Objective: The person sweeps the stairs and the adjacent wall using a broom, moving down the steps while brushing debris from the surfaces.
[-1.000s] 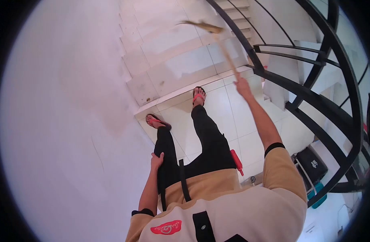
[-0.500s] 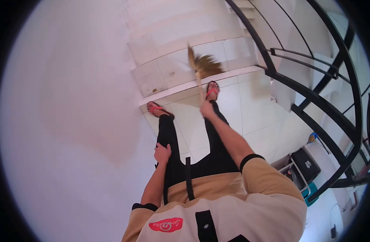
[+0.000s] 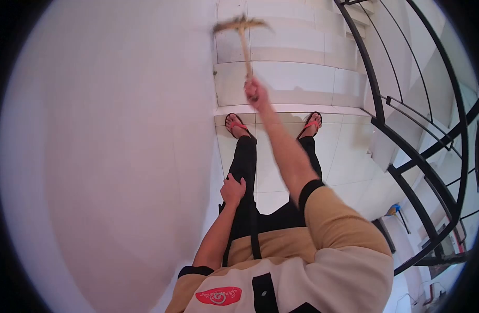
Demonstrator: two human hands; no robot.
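Our right hand point(image 3: 256, 94) has its fingers wrapped around the handle of the broom point(image 3: 246, 55), probably for longer reach at the steps point(image 3: 294, 78), beside the wall point(image 3: 130, 130). Our left hand point(image 3: 233, 189) rests with fingers spread on the trouser leg point(image 3: 243, 157), perhaps for balance.

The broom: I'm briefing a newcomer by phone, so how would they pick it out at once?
Start at the white wall filling the picture's left, then go to the pale steps beside it. There, the right hand grips the broom by its stick. Its tan stick and spreading brownish bristles set it apart from the pale steps and the black railing.
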